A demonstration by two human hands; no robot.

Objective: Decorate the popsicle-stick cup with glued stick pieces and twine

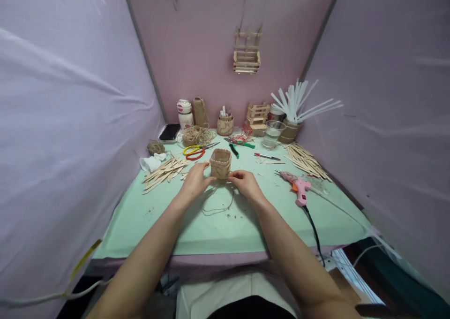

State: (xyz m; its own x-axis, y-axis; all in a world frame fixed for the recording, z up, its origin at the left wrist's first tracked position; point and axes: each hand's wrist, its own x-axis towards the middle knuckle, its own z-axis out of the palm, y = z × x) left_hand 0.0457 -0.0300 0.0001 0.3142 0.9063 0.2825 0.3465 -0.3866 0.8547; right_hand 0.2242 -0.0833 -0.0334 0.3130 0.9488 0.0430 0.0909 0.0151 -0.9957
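Observation:
A small wooden-sided cup (221, 165) stands upright at the middle of the green table, its open top facing up. My left hand (195, 182) is at its left side, fingers behind and thumb near the lower front edge, gripping it. At the lower right of the cup, my right hand (245, 183) has its thumb and index finger pinched together close to the base, where the twine runs. A loop of thin twine (218, 210) lies on the cloth in front of the cup.
Craft sticks (165, 172) lie at the left, more sticks (307, 160) at the right. Scissors (195, 152) and green-handled pliers (233, 148) are behind the cup. A pink glue gun (300, 186) with a cord rests at the right, near a pen (267, 156) and a water cup (272, 135).

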